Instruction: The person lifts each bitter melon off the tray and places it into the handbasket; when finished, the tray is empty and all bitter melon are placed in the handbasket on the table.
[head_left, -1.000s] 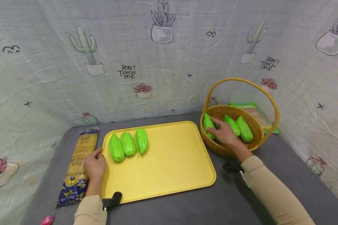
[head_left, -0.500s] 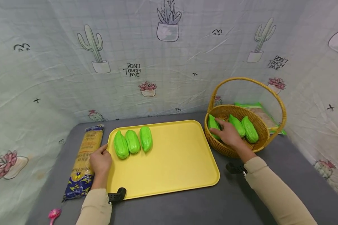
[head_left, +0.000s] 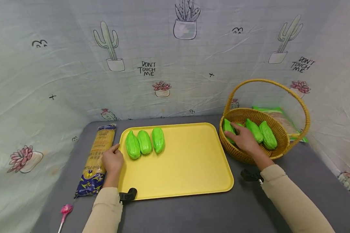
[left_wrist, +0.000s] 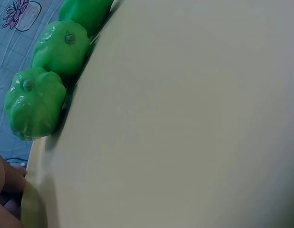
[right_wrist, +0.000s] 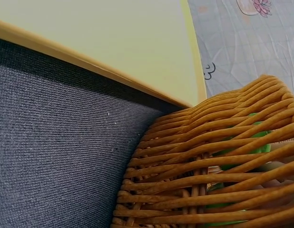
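Right hand (head_left: 245, 139) is reaching into the wicker basket (head_left: 280, 152) at the counter's right edge, grip curling over the leftmost of 3 green gourds (head_left: 228, 128); a full clasp cannot be told. Best closing around the gourd's middle, lifting clear of the rim. Left hand (head_left: 112, 160) is resting loosely apart on the yellow tray (head_left: 186, 168) at its left edge, holding nothing.

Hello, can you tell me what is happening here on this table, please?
A person is handling green gourds. The right hand reaches into the wicker basket and rests on the leftmost gourd; two more gourds lie beside it. The left hand touches the left edge of the yellow tray, where three gourds lie in a row. A noodle packet lies left of the tray.
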The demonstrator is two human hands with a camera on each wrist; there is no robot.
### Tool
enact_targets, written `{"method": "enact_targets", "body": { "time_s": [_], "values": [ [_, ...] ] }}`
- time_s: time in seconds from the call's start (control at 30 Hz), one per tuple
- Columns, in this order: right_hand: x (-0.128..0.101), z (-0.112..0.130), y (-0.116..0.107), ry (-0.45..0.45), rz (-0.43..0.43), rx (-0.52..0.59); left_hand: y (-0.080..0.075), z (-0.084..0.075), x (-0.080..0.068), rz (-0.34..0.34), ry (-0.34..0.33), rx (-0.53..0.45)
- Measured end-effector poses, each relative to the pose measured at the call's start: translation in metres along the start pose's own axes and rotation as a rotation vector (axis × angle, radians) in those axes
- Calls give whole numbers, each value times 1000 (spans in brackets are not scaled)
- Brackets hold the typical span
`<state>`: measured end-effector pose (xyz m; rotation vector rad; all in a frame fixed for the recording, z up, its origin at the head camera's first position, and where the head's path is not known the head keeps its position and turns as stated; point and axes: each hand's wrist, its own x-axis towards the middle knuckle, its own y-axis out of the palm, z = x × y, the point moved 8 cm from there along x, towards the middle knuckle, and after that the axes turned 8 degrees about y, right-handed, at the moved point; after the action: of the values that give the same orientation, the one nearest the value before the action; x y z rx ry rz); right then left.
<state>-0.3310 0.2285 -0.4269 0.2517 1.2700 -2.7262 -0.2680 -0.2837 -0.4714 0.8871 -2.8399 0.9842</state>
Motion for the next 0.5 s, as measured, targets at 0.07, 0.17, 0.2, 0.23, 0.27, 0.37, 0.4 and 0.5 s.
{"method": "enact_targets", "body": {
  "time_s": [0.07,0.17,0.2,0.23,0.27,0.37,0.4,0.5],
  "values": [
    [-3,0,-4,3,-2,-1,4,-2,1,8,3,-3],
    [-5,2,-5,-2,-7,7,5,-3,3,7,6,-5],
    [-5,2,-5,-4,-10,6,5,-3,3,9,7,-4],
    [-5,3,-5,-6,-12,6,4,-3,3,9,6,-5],
    [-5,3,-4,-7,-13,7,4,-2,3,10,5,-6],
    [-4,3,-3,-14,-7,17,4,-1,4,8,6,-3],
    [-4,3,-3,-14,-5,24,3,0,4,7,7,1],
    [-4,3,-8,-13,-17,63,3,0,4,3,13,6]
  ]
}}
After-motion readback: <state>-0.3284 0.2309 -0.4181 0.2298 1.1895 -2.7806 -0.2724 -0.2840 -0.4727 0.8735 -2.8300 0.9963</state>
